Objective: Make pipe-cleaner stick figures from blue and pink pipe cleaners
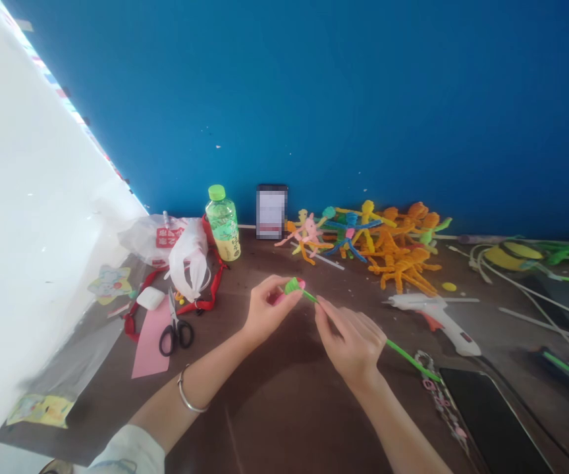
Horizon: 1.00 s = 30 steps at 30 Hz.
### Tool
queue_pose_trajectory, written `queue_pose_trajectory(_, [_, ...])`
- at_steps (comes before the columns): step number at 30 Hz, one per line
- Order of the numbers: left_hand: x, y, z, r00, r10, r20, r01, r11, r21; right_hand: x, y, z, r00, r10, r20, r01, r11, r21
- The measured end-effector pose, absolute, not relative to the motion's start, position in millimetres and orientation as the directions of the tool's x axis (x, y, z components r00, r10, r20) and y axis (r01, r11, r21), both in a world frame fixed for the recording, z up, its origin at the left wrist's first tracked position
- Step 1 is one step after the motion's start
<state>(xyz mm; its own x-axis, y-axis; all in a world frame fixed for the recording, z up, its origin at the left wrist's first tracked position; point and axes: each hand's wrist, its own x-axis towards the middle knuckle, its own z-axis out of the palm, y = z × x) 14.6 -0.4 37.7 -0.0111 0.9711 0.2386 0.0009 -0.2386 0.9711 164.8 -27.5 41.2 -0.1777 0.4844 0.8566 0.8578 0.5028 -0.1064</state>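
A green pipe cleaner (407, 360) runs between my hands over the dark table. One end is wound into a small tight coil (292, 286), which my left hand (270, 306) pinches between thumb and fingers. Something pink shows at the coil, too small to make out. My right hand (348, 339) is closed on the straight part just right of the coil. From under that hand the loose tail slants down to the right, toward a beaded phone strap (440, 398).
Orange pipe-cleaner figures (403, 263), a blue figure (348, 237) and a propped phone (271, 212) stand along the blue wall. A glue gun (437, 319) and a black phone (492, 421) lie right. Left are a bottle (223, 227), plastic bag (190, 257), scissors (176, 332) and pink paper (149, 349).
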Motion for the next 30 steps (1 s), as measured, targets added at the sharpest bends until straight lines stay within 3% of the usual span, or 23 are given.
queue_pose_trajectory(30, [17.0,-4.1,45.7,-0.064,0.98,0.189,-0.003,-0.189,0.982,163.6,-28.1,41.1,-0.187,0.477,0.859,0.843,0.526,-0.109])
